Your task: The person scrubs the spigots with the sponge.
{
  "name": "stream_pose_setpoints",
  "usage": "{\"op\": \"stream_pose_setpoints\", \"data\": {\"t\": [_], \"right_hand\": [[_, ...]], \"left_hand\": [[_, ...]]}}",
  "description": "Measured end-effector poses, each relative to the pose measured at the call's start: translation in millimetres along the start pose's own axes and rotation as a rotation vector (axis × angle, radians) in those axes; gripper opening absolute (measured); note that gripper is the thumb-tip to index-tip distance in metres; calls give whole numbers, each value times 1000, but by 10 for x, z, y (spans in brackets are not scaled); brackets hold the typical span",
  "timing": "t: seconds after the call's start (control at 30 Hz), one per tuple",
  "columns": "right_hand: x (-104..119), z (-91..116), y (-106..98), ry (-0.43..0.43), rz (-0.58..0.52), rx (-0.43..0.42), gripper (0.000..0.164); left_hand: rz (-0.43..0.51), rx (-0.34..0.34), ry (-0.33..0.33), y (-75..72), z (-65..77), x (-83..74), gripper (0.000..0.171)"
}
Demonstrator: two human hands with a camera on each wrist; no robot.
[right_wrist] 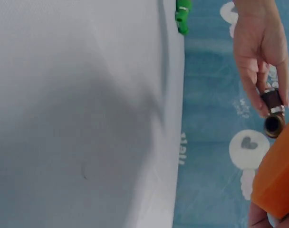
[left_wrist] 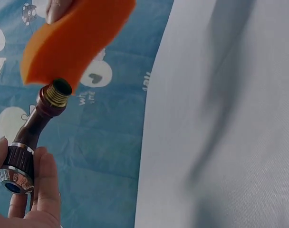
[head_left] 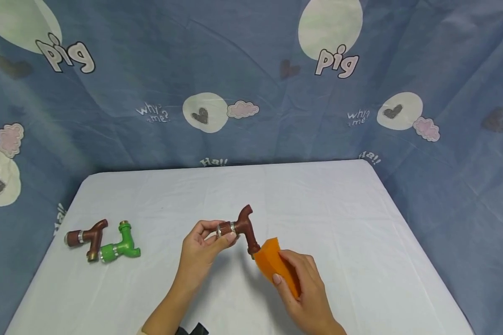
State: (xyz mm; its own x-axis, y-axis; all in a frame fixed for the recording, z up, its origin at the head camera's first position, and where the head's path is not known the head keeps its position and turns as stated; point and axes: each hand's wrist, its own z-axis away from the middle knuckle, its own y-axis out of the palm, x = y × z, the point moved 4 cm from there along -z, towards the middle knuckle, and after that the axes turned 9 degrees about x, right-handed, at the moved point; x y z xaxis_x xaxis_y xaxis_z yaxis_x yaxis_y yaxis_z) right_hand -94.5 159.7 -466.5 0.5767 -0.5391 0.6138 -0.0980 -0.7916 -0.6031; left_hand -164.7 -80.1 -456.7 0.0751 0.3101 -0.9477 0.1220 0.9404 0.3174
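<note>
A brown tap with a ribbed, silver-ringed handle is held above the table by my left hand, whose thumb and fingers pinch that handle. In the left wrist view the threaded brass end of the tap faces an orange sponge. My right hand grips the sponge between thumb and fingers, its far end at the tap's threaded end. Whether sponge and thread touch I cannot tell. The right wrist view shows the left hand on the tap and the sponge at lower right.
On the left of the white table lie another brown tap and a green tap, close together. A blue printed cloth hangs behind and beside the table. Something black shows at the bottom edge.
</note>
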Motion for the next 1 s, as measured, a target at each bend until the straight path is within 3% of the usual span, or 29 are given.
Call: {"op": "stream_pose_setpoints", "data": {"t": [0.27, 0.6, 0.73, 0.9, 1.0], "right_hand": [[-118, 28, 13, 136, 62, 57, 46], [-196, 61, -116, 216, 75, 14, 45], [-211, 108, -176, 246, 73, -19, 45], [-223, 146, -223, 239, 64, -40, 44], [-220, 167, -227, 256, 64, -49, 45]], "left_hand": [[-2, 19, -47, -15, -46, 59, 42], [-101, 49, -164, -10, -220, 208, 46], [-135, 58, -196, 88, -391, 293, 45], [-127, 60, -219, 272, -742, 448, 40], [-227, 52, -233, 349, -956, 536, 41]]}}
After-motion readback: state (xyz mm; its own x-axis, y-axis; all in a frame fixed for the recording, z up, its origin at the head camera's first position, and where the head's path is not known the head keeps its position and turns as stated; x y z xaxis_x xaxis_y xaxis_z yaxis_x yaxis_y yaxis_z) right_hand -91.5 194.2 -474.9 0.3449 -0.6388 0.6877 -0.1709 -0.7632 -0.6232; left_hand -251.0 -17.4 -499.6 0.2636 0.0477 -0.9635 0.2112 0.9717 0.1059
